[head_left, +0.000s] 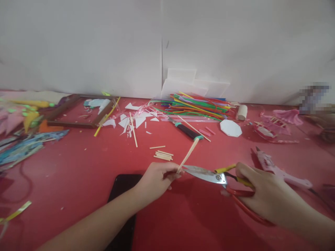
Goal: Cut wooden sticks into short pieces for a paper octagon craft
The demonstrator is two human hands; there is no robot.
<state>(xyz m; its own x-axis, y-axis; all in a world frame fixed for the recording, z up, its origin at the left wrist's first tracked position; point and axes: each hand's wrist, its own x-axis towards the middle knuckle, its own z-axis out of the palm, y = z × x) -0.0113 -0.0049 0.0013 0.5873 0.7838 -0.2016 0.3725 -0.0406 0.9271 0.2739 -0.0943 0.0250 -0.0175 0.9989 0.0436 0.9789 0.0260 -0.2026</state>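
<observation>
- Wooden stick (188, 153): pinched by the left hand (158, 179), tilted, its lower end at the tips of the scissors (219, 178).
- Right hand (258, 181): grasping the scissors' handles.
- Short wooden sticks (163, 156): lying on the red surface (167, 226), beyond the left hand.
- Black phone (124, 183): below the left forearm (104, 218).

We see a slim, pale wooden stick (188, 155), slightly blurred, held aslant with its far end toward one o'clock and its near end close beside the blade tips of the scissors (221, 178). We find these at the stick's four o'clock, steel blades pointing just past nine, red-and-yellow handles toward four.
</observation>
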